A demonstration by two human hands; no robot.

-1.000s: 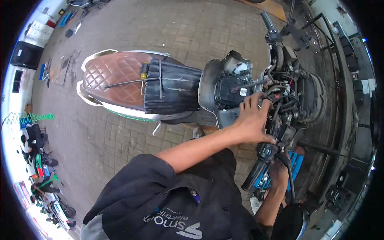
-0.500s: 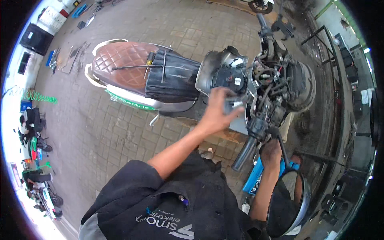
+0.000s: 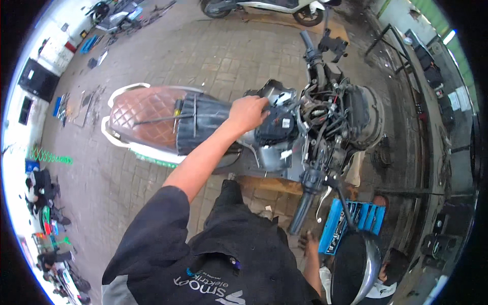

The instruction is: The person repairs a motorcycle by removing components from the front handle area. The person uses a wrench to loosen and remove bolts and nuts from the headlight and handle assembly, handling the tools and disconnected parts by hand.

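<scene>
A partly stripped scooter lies across my view, its wiring bared at the front. My left hand (image 3: 248, 115) reaches over its footwell with curled fingers on the edge of a grey plastic cover (image 3: 273, 158). The cover surrounds a black box (image 3: 277, 125) with a white label, and its near side is blurred. My right hand (image 3: 308, 243) is low on the right, holding nothing, its fingers apart, just beyond the end of the near handlebar grip (image 3: 302, 213). The brown quilted seat (image 3: 145, 109) carries a black mat (image 3: 195, 122) with a T-shaped tool (image 3: 161, 119) across it.
A blue toolbox (image 3: 373, 218) with tools stands on the floor at the right. The round mirror (image 3: 354, 264) juts up near my right forearm. A metal frame (image 3: 406, 66) and a wall run along the right. Another scooter (image 3: 269, 7) stands at the back.
My left hand has moved left and away from me onto the cover. My right hand has come back from below the handlebar toward me. The whole view has shifted.
</scene>
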